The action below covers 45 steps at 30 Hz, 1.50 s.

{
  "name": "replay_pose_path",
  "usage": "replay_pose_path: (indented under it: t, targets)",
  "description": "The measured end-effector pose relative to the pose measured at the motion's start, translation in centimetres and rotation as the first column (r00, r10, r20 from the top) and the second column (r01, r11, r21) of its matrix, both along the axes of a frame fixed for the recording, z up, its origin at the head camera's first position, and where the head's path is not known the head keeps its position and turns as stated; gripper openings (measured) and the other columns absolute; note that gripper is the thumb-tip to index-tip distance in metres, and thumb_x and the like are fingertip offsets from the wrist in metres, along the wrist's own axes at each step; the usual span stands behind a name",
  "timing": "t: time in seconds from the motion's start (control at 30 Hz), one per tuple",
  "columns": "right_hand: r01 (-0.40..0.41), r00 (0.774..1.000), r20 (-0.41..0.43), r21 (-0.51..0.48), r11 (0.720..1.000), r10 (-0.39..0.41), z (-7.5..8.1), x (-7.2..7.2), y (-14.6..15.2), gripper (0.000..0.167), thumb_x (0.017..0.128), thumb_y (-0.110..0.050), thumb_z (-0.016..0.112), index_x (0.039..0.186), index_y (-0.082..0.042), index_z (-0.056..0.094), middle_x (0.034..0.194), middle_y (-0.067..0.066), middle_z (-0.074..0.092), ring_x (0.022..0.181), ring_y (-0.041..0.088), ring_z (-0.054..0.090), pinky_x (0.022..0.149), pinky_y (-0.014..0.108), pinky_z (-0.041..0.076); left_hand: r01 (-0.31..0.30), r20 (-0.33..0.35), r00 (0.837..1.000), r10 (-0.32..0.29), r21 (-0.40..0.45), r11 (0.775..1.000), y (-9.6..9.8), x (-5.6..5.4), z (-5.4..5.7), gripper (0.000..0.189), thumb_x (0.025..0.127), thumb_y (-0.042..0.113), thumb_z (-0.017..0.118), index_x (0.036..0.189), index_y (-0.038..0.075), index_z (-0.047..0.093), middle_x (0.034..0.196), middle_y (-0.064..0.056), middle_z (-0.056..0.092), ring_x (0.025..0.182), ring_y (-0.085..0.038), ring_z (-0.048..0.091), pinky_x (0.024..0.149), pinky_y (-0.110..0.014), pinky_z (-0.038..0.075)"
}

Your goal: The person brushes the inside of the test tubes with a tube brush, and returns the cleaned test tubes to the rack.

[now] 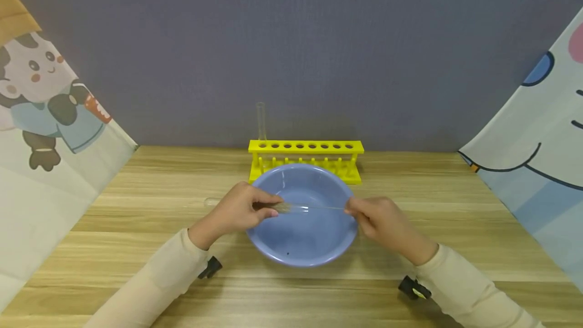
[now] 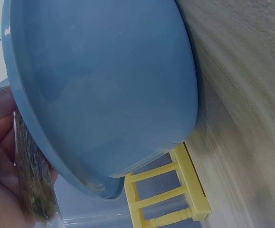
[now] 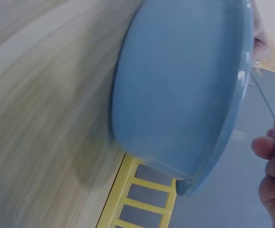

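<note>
My left hand (image 1: 241,207) holds a clear glass test tube (image 1: 299,209) level above the blue basin (image 1: 296,244), its rounded end sticking out left past the hand. Inside the tube sit the brown bristles of a test tube brush (image 2: 33,171), partly hidden by the fingers. On the other side, my right hand (image 1: 380,219) pinches the brush's thin wire handle (image 3: 264,96) between thumb and fingers near the basin's right rim. The wire runs straight from the tube's mouth to those fingertips.
Behind the basin stands a yellow test tube rack (image 1: 314,147) with a row of holes and pegs. Another test tube (image 1: 261,121) stands upright in its leftmost hole. A grey wall panel (image 1: 296,54) closes off the back of the wooden table (image 1: 182,176).
</note>
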State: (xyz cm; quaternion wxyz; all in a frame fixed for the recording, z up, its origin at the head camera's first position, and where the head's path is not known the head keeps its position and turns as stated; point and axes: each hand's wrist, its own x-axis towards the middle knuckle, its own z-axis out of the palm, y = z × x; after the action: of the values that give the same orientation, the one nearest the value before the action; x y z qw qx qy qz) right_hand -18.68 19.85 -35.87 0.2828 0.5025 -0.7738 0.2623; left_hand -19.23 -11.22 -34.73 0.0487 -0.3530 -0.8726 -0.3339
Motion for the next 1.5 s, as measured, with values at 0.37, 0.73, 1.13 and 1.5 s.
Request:
replay_pose_path:
  t: [0.37,0.73,1.13,1.5]
  targets:
    - [0.008,0.889,0.459,-0.002,1.000,-0.007,0.9,0.4,-0.4,0.024,0.086,0.002,0.064,0.074,-0.016,0.053,0.059,-0.011,0.038,0.051,-0.004,0.034,0.041,0.014,0.033,-0.001,-0.096,0.995,-0.001,-0.026,1.000,0.3,0.1,-0.2,0.026,0.079,0.012,0.076,0.103,0.003,0.073,0.093,-0.007,0.073,0.058,0.003,0.053,0.049,-0.017,0.045]
    - [0.051,0.586,0.810,-0.008,0.999,-0.024,1.5,0.1,-0.8,0.019,0.091,-0.003,0.057,0.073,-0.003,0.052,0.050,-0.002,0.047,0.041,0.004,0.039,0.037,0.018,0.031,-0.015,-0.304,0.953,0.001,-0.044,0.999,1.0,0.3,-0.1,0.026,0.075,0.013,0.080,0.100,0.007,0.075,0.089,-0.002,0.073,0.065,-0.004,0.064,0.054,-0.014,0.045]
    - [0.028,0.324,0.944,-0.067,0.997,0.054,1.7,-0.8,-0.7,0.014,0.090,-0.002,0.052,0.079,0.008,0.050,0.047,-0.002,0.041,0.039,0.004,0.030,0.039,0.019,0.022,-0.030,-0.496,0.868,0.008,-0.037,0.999,1.6,0.4,-0.3,0.029,0.069,0.014,0.084,0.096,0.009,0.076,0.087,0.000,0.073,0.070,-0.010,0.067,0.056,-0.022,0.049]
    - [0.028,0.421,0.907,-0.024,0.999,0.010,1.6,-0.9,-1.4,0.022,0.095,-0.007,0.051,0.076,0.003,0.046,0.049,-0.001,0.043,0.041,0.005,0.031,0.040,0.018,0.025,-0.069,-0.566,0.824,0.034,-0.041,0.997,2.0,0.7,-0.2,0.027,0.069,0.017,0.084,0.094,0.010,0.076,0.088,0.001,0.073,0.069,-0.010,0.067,0.054,-0.022,0.049]
